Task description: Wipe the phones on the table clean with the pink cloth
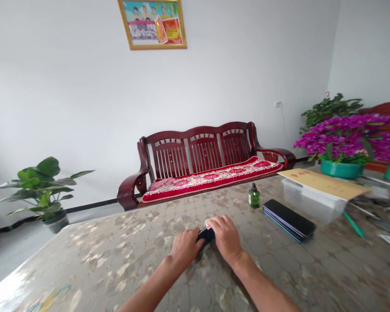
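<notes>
A dark, flat object like a phone (pixel 206 235) is between my hands, low over the patterned table. My left hand (pixel 184 246) grips its left side, the thumb along the near edge. Curled over the right end, my right hand (pixel 226 237) has a small pinkish-white piece, perhaps cloth or tissue (pixel 208 225), under its fingertips; the fingers cover most of it. Right of my hands lies a stack of dark phones (pixel 289 220). Behind that stack a small green bottle (pixel 254 198) with a black cap stands upright.
A clear plastic box (pixel 312 204) bears a tan envelope (pixel 325 183) at the right. Beside it are a green pen (pixel 353 224) and a teal pot (pixel 342 169) of purple flowers. Past the table's (pixel 133 260) far edge stands a wooden bench (pixel 203 149); a potted plant (pixel 48 190) is left.
</notes>
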Action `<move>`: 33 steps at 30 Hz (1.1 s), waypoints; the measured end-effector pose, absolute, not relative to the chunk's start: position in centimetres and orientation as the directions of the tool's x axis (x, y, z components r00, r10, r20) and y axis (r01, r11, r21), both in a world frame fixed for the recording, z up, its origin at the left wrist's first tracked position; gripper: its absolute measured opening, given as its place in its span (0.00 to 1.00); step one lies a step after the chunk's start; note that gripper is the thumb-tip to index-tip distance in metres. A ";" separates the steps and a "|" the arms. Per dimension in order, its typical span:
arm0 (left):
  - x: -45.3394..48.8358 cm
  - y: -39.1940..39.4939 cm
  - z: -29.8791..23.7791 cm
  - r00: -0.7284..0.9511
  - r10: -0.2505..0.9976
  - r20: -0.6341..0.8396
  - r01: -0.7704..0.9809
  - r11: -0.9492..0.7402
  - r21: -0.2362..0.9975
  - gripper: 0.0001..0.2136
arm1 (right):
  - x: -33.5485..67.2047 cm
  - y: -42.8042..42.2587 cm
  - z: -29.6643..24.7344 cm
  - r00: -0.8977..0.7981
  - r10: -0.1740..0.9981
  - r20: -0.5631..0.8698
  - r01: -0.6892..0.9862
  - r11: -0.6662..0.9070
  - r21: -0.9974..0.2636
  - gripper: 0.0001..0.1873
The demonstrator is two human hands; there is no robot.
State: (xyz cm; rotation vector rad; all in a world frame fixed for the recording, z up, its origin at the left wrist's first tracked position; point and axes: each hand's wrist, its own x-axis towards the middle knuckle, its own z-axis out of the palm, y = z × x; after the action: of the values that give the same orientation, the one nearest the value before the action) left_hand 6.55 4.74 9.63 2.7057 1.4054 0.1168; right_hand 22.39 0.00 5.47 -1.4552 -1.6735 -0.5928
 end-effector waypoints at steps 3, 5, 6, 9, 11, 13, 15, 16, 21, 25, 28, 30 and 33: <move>8.3 4.9 9.8 0.564 0.825 0.024 0.820 -0.563 0.099 0.09 | 22.4 0.0 5.4 0.003 0.567 0.824 0.959 0.231 -0.163 0.10; 8.8 4.8 9.9 0.556 0.831 0.025 0.827 -0.555 0.090 0.09 | 22.6 0.0 5.2 0.036 0.556 0.831 0.954 0.227 -0.194 0.12; 8.9 4.7 10.0 0.553 0.833 0.026 0.829 -0.553 0.088 0.08 | 22.8 0.1 5.0 0.067 0.549 0.833 0.950 0.221 -0.222 0.12; 8.4 4.3 9.9 0.555 0.831 0.035 0.827 -0.556 0.084 0.08 | 23.2 0.5 4.5 0.197 0.518 0.832 0.913 0.213 -0.348 0.12; 7.8 4.1 9.7 0.551 0.833 0.049 0.828 -0.553 0.089 0.09 | 23.3 0.8 4.4 0.272 0.493 0.826 0.870 0.240 -0.430 0.12; 7.3 4.0 9.3 0.537 0.840 0.083 0.832 -0.543 0.116 0.09 | 23.1 0.9 4.6 0.311 0.472 0.825 0.827 0.293 -0.480 0.12; 6.8 3.9 8.7 0.516 0.846 0.138 0.831 -0.533 0.160 0.09 | 22.6 0.8 5.1 0.321 0.458 0.829 0.792 0.350 -0.500 0.12; 6.6 3.9 8.4 0.505 0.847 0.167 0.828 -0.530 0.183 0.09 | 22.4 0.7 5.3 0.322 0.453 0.831 0.777 0.375 -0.506 0.11; 5.6 3.7 7.1 0.441 0.848 0.292 0.808 -0.517 0.282 0.10 | 22.1 0.3 5.3 0.312 0.463 0.829 0.744 0.423 -0.516 0.10; 5.0 3.8 6.4 0.398 0.843 0.363 0.784 -0.518 0.342 0.10 | 22.2 0.4 5.1 0.319 0.468 0.824 0.739 0.421 -0.526 0.11; 4.9 3.8 6.0 0.394 0.819 0.416 0.755 -0.547 0.362 0.10 | 21.5 -0.1 6.2 0.300 0.445 0.844 0.733 0.458 -0.502 0.11; 4.9 3.8 5.6 0.398 0.794 0.459 0.722 -0.580 0.378 0.09 | 21.0 -0.7 7.3 0.254 0.424 0.869 0.738 0.496 -0.458 0.11; 5.0 3.9 4.9 0.377 0.744 0.552 0.653 -0.636 0.411 0.10 | 20.6 -1.3 8.4 0.181 0.401 0.898 0.763 0.519 -0.386 0.12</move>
State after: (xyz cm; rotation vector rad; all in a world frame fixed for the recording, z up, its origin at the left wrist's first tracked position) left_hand 5.04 3.85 4.88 2.5016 1.2763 1.1043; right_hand 20.61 -1.33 8.38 -1.0787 -1.4369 -0.3423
